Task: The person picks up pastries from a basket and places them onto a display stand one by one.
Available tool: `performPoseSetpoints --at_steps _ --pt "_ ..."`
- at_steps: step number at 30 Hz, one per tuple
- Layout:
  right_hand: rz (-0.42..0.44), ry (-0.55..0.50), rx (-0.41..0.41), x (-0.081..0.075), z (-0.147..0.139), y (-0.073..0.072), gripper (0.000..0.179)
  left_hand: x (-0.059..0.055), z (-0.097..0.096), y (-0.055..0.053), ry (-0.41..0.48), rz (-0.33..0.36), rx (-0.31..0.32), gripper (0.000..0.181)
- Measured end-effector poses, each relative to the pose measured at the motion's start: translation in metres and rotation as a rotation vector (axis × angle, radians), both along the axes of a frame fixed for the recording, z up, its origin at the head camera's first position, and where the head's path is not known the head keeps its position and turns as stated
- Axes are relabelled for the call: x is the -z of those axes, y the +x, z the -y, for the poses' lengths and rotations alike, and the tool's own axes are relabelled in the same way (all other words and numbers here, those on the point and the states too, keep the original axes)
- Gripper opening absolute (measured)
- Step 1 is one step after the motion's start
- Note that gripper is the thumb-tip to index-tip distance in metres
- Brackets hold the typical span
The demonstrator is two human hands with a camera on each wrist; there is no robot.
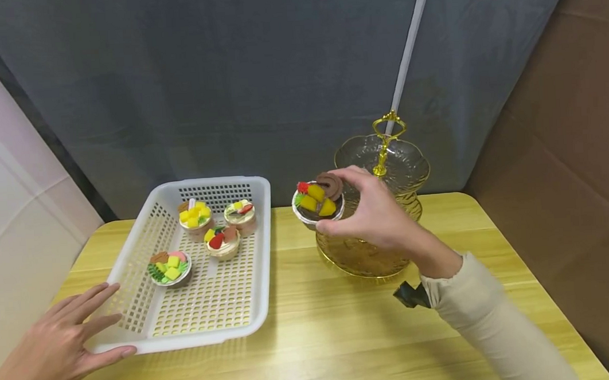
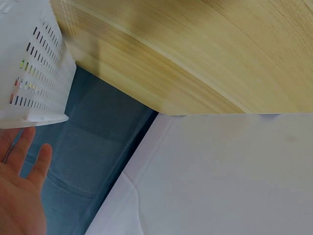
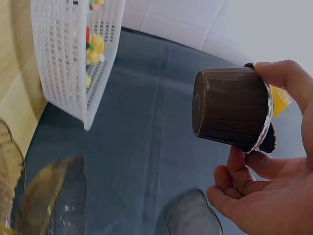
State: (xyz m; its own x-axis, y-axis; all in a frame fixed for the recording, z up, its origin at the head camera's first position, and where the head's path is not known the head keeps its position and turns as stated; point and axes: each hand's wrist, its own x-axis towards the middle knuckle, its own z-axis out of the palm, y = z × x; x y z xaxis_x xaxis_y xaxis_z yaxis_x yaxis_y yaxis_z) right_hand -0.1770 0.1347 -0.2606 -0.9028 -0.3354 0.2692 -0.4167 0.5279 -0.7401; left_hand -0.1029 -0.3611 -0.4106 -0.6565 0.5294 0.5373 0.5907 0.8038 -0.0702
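Head view, from the left: a pale cloth [image 1: 19, 170] hangs at the side; the left hand [image 1: 66, 334] lies at the near left corner of a white basket [image 1: 263, 272], its fingers spread and nearly straight, gripping nothing, with fingertips at the rim (the left wrist view shows them against its edge); the basket sits on a wooden table [image 1: 301, 328] and holds four cupcakes, all topped with bits of fruit; a green-and-yellow cupcake [image 1: 170, 269] stands by itself toward the left wall, a yellow-topped cupcake [image 1: 195, 216] is farther back, a red-and-cream cupcake [image 1: 223, 243] is near the middle, and a pale cupcake [image 1: 240, 213] stands just behind that one; right of the basket, a dark cupcake [image 1: 318, 203] is held in the air, apart from basket and table; the right hand [image 1: 380, 214] pinches it near its top edge, thumb on one side and fingers on the other, opened about as wide as the cupcake; behind that hand stands a tiered stand [image 1: 411, 164] with see-through plates and a gold handle [image 1: 384, 145]; a light sleeve [image 1: 481, 301] covers the right forearm; a brown cloth [image 1: 565, 142] hangs at the far right.
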Motion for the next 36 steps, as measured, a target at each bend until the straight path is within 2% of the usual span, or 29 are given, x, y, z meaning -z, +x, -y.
performPoseSetpoints --at_steps 6,13,26,31,36 --pt "-0.006 0.02 0.049 -0.007 -0.02 -0.003 0.07 -0.002 -0.001 0.0 -0.007 0.0 0.001 0.076" --pt "0.009 -0.025 0.079 -0.014 -0.039 -0.005 0.066 0.0 0.0 -0.001 0.02 -0.03 0.051 0.075" --pt "0.008 -0.02 0.143 -0.028 -0.068 -0.003 0.066 0.001 0.0 -0.001 0.019 -0.033 0.054 0.075" --pt "0.006 -0.028 0.191 -0.031 -0.079 -0.004 0.062 0.001 -0.001 -0.001 0.017 -0.025 0.046 0.075" --pt "0.02 -0.036 0.238 -0.033 -0.088 -0.006 0.059 0.001 -0.001 -0.002 0.029 -0.036 0.064 0.075"
